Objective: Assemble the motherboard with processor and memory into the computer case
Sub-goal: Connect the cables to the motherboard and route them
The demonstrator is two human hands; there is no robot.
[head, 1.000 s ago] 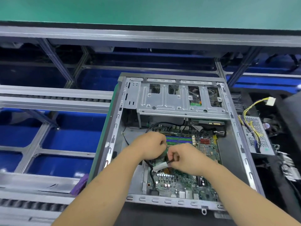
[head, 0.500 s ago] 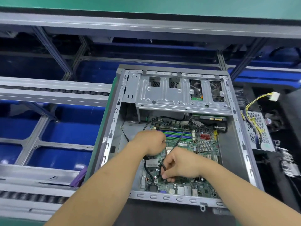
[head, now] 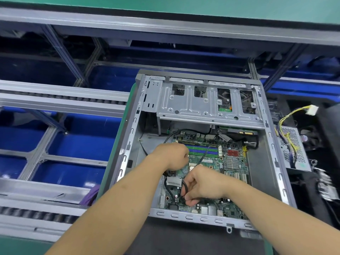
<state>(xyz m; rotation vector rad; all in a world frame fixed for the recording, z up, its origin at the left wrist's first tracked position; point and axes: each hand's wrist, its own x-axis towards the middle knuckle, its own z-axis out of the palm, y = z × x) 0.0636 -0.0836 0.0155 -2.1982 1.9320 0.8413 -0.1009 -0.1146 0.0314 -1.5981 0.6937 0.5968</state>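
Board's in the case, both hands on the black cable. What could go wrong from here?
1. The right hand pinches the black cable low over the motherboard; a slip could knock nearby small parts.
2. The same cable loops across the memory slots, so a pull may drag it over them.
3. The left hand hides part of the board, so whether the connector lines up cannot be checked there.
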